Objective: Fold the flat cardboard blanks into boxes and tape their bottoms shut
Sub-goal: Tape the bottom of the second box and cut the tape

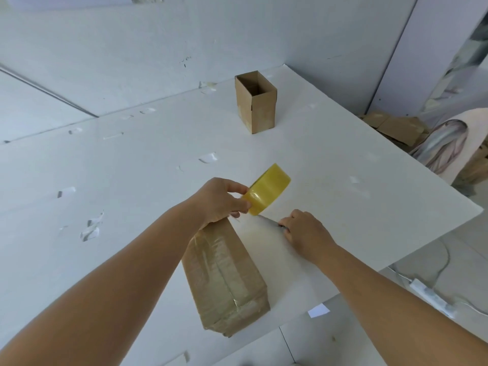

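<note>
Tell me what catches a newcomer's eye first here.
The yellow tape roll stands out, gripped by the left hand above the middle of the white table. Just below it lies a taped cardboard bundle; the right hand pinches something thin beside it. An open box stands upright at the far edge.

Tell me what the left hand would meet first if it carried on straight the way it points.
The left hand points up-right, gripping the tape roll. Beyond the roll lies bare table; the way looks free, the upright open box probably off-line, though depth is unclear.
</note>
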